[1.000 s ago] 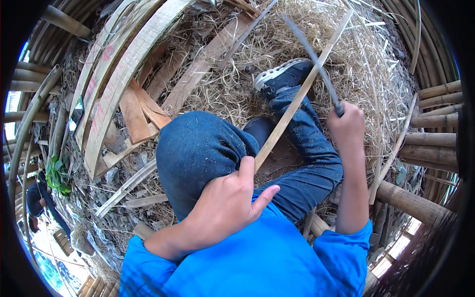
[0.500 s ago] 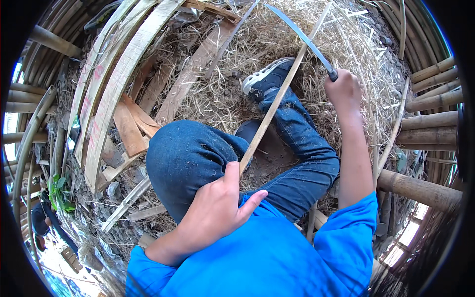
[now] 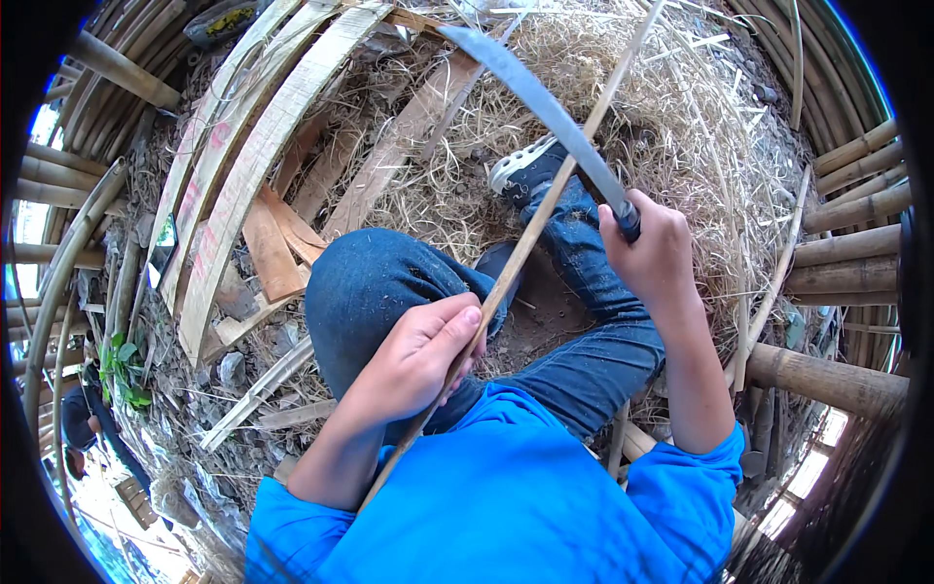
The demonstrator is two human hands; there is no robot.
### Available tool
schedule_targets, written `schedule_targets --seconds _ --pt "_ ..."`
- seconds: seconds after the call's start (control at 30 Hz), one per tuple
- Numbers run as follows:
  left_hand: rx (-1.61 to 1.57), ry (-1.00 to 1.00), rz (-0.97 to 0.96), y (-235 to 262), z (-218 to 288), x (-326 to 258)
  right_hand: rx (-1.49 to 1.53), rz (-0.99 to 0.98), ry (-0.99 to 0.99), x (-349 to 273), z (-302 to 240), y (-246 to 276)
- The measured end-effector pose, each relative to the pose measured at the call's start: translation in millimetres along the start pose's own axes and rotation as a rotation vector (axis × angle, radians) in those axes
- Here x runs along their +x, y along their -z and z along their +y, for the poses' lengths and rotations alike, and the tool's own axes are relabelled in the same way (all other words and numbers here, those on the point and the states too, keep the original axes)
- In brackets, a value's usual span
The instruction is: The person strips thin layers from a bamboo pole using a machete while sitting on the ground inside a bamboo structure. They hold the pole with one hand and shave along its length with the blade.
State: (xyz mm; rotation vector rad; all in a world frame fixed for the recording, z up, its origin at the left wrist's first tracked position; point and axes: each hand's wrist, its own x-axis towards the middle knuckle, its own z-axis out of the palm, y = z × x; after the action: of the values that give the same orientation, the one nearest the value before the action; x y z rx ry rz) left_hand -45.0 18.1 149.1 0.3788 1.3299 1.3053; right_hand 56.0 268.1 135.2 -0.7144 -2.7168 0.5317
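My left hand (image 3: 425, 352) is closed around a long, thin bamboo strip (image 3: 526, 241), thumb lying along its top. The strip slants from beside my left forearm up to the far right, passing over my bent legs. In my right hand (image 3: 654, 245) is the dark handle of a long machete (image 3: 548, 109). Its grey, slightly curved blade points to the far left and crosses the strip near my shoe. Whether blade and strip touch, I cannot tell.
Long pale planks (image 3: 255, 146) lean at the left beside short brown wood pieces (image 3: 272, 248). Pale shavings (image 3: 574, 58) cover the ground ahead. Bamboo poles (image 3: 827, 380) stick in from the right. At the far left, part of another person (image 3: 83, 423) shows.
My right hand has come nearer and left, bringing the machete blade across the strip. The strip's near end now reaches back past my left hand, whose fingers have wrapped round it.
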Motion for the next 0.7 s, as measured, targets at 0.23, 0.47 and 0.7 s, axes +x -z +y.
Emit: schedule_targets --seconds 0.23,0.47,0.7 --pt "-0.216 -0.155 -0.082 -3.6 -16.2 2.7 -0.097 0.022 -0.131 32.0 32.3 17.8" --pt "-0.351 -0.129 -0.226 -8.1 -28.4 8.6 -0.470 0.182 -0.233 68.9 76.2 26.6" --pt "-0.133 -0.182 -0.243 -21.0 -35.7 -5.4 -0.330 0.186 -0.718 105.9 165.5 45.6"
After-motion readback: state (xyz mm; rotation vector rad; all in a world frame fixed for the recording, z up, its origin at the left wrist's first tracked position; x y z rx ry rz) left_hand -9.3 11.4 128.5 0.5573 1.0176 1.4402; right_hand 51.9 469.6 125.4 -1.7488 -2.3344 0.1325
